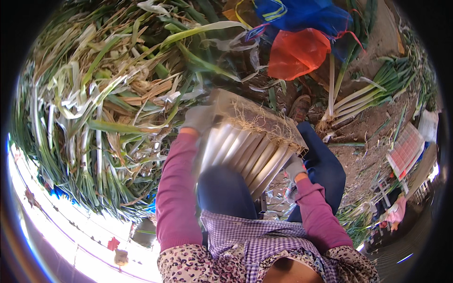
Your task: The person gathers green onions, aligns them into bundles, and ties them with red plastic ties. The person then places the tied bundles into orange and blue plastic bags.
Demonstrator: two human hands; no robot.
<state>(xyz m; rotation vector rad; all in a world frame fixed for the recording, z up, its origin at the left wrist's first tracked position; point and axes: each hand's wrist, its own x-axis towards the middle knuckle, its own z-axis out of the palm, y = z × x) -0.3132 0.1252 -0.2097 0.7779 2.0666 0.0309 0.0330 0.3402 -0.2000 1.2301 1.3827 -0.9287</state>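
Several white leek-like stalks [247,152] lie side by side across my raised knee, their stringy roots [247,116] against a flat, soil-stained board [226,102]. My left hand [199,118], in a pale glove and blurred, is at the board's left end; its fingers are partly hidden. At the right side of the stalks is my right hand [294,167], also gloved, its fingers mostly behind the row. Whether either hand grips the board or the stalks cannot be told.
A large heap of green stalks and dry leaves [116,88] rises at the left. Blue plastic [300,16] and a red plastic bag [299,53] lie ahead. More rooted stalks [357,100] rest on soil at the right. Another person [394,212] is far off at the lower right.
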